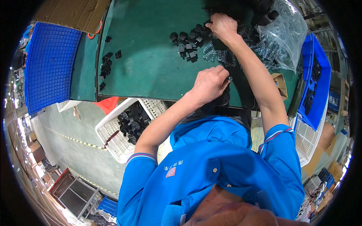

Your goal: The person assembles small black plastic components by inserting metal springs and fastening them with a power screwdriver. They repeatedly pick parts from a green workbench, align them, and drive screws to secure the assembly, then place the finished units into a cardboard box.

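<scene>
Below the near edge of the green-topped work table (pixel 151 71), a white perforated plastic basket (pixel 113 139) sits at the person's left, holding a heap of small black moulded plastic parts (pixel 132 121). At the table's right edge a deep blue plastic bin (pixel 320 90) holds more dark parts, and a second white perforated basket (pixel 307 141) stands just beneath it. A clear plastic bag (pixel 286 34) lies open at the far right corner of the table, with coiled steel wire springs (pixel 222 56) spilling from its mouth across the mat. A small open brown cardboard box (pixel 281 84) stands near the right edge.

The right hand (pixel 223 26) reaches to the far side of the table, fingers curled down and closed over a loose cluster of black plastic blocks (pixel 188 43) beside the springs; which piece it grips cannot be told. The left hand (pixel 209 83) rests near the near edge, its fingers bent together and pinching a small dark ringed part (pixel 229 79) at the fingertips.

A few more scattered black pieces (pixel 105 64) lie toward the table's left edge. Beyond that edge, a blue gridded plastic tray (pixel 51 66) leans beside a flat sheet of brown cardboard (pixel 73 13). The grey workshop floor (pixel 71 150) shows a yellow-and-black striped line.
</scene>
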The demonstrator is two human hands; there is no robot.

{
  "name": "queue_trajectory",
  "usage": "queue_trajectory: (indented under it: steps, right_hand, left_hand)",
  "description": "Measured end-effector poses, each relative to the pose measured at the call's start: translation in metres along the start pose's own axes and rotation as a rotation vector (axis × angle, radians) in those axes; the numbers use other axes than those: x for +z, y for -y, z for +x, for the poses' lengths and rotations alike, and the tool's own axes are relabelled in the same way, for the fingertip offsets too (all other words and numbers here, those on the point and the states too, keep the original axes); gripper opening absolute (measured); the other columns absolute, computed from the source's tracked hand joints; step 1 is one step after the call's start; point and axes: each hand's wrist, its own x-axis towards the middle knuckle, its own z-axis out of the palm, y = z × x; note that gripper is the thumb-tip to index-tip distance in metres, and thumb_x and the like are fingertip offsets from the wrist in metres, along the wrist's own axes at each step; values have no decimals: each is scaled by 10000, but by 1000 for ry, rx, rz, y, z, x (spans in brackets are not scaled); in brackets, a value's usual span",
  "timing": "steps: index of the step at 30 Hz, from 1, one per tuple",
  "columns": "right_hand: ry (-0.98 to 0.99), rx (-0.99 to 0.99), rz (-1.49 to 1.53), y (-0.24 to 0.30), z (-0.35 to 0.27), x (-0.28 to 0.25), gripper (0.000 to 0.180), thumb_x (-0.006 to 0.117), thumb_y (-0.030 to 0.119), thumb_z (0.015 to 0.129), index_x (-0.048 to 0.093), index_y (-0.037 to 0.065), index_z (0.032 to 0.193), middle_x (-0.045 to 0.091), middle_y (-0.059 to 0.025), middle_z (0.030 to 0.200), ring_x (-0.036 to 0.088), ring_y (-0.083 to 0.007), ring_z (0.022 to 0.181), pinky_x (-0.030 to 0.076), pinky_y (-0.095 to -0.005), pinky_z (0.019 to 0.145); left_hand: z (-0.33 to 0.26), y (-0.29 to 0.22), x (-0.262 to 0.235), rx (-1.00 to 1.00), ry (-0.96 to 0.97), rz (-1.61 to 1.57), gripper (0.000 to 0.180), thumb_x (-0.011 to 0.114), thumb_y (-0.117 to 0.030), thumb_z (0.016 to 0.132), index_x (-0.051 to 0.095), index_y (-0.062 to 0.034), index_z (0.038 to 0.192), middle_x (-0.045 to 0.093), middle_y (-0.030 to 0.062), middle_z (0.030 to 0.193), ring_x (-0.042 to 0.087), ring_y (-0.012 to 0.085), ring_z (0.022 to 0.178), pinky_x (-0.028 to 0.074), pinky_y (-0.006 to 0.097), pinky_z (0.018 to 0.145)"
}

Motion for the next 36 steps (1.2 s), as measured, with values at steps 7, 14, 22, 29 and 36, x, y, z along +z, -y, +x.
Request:
queue_trajectory:
  steps: [7, 14, 22, 29, 36]
  right_hand:
    - [-13, -101, 842, -15, -53, -42, 223, 711, 143, 857, 678, 8, 1032, 688, -71, 864, 659, -144, 746, 529, -301, 634]
    - [121, -135, 1436, 1, -153, -102, 253, 678, -32, 876, 599, -44, 1117, 666, -70, 994, 677, -126, 899, 570, -260, 825]
    - [-104, -192, 1089, 8, -197, -114, 301, 708, -50, 836, 612, -49, 1121, 651, -87, 990, 682, -152, 880, 569, -255, 762]
    - [-217, -76, 1133, 8, -217, -113, 353, 749, -25, 805, 634, -36, 1139, 632, -73, 951, 654, -121, 797, 557, -243, 676]
    - [110, 350, 1393, 12, -226, -119, 260, 681, 185, 936, 645, -16, 1098, 659, -38, 792, 629, -83, 627, 457, -183, 488]
  left_hand:
    - [-11, 4, -18, -246, -163, -234, 348, 745, -131, 790, 665, -33, 1114, 682, 125, 1004, 677, 252, 936, 537, 339, 790]
    - [0, -17, -41, -470, -210, -1261, 340, 614, -50, 945, 574, 43, 1270, 667, 105, 1118, 676, 183, 969, 570, 304, 806]
    - [-14, -37, -31, -413, -98, -1486, 355, 606, -64, 955, 574, 34, 1295, 677, 91, 1077, 665, 164, 933, 569, 296, 793]
    - [-27, -31, -20, -540, -6, -1688, 327, 624, -171, 971, 618, 16, 1239, 696, 117, 1100, 674, 186, 959, 563, 307, 809]
    - [-31, -32, -16, -556, -89, -1593, 312, 691, -108, 906, 649, 20, 1187, 698, 122, 1092, 670, 194, 966, 551, 311, 824]
